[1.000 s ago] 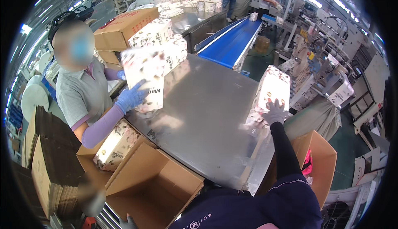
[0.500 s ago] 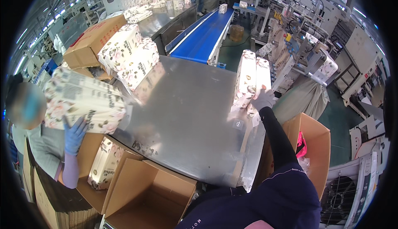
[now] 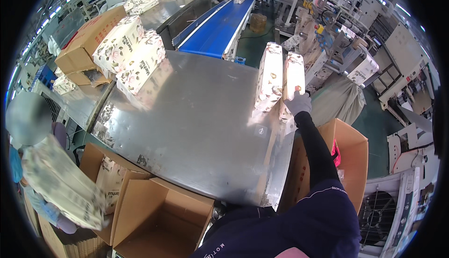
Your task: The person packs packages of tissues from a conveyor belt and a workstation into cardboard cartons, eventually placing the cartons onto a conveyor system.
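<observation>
Packs (image 3: 269,78) in floral wrap stand paired at the right edge of the steel table (image 3: 201,132), presumably for easy reach, where our right hand (image 3: 298,103) rests half-curled fingers on the outer pack (image 3: 294,71), though we cannot tell whether they grip, our left hand being unseen

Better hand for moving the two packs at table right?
Probably the right hand: it touches the right-hand pack, with the other pack beside that. The left hand isn't visible.

Head-worn fisheye, facing down, table (image 3: 201,141) close below
</observation>
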The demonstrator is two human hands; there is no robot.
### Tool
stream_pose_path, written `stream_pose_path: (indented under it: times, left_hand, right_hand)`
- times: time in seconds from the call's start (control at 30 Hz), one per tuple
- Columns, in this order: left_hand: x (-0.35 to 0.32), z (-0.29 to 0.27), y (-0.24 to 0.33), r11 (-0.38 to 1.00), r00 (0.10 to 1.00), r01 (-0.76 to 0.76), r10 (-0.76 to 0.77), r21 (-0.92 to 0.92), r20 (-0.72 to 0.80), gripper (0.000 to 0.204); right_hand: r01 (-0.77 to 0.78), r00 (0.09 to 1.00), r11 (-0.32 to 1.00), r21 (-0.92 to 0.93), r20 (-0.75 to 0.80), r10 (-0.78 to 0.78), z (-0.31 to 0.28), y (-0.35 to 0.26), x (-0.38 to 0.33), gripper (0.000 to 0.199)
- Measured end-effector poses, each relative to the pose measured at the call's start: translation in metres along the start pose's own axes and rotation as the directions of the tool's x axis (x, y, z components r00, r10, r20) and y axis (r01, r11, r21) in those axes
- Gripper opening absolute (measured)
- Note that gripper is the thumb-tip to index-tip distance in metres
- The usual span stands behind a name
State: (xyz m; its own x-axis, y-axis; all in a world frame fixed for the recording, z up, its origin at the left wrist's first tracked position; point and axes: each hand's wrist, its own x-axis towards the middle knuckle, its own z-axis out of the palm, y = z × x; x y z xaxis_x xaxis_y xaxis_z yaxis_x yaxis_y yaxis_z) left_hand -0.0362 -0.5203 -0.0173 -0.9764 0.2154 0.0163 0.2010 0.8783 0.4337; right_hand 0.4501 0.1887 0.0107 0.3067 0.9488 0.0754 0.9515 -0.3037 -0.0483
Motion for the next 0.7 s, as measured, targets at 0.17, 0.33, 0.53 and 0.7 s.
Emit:
stream_pose_path:
  times: [0.17,0.33,0.53,0.7]
  left_hand:
    - [-0.045,-0.024,-0.002,0.996,0.995,0.091,-0.09,0.018,-0.039,0.053]
    - [-0.026,-0.032,0.05,0.978,0.987,0.146,-0.155,0.147,0.05,0.053]
    - [-0.055,-0.068,0.156,0.963,0.997,0.083,-0.078,0.255,-0.029,0.063]
    - [-0.075,-0.094,0.209,0.984,0.998,0.042,-0.034,0.172,-0.044,0.072]
  right_hand:
    - [0.23,0.953,0.97,-0.077,0.222,-0.208,-0.031,-0.04,0.034,0.076]
    - [0.302,0.953,0.948,0.1,0.002,-0.304,-0.047,-0.068,0.054,0.076]
    - [0.002,0.993,0.981,0.195,0.119,-0.025,0.017,-0.135,0.047,0.101]
    - [0.005,0.996,0.988,0.154,-0.088,0.008,0.006,-0.134,0.015,0.081]
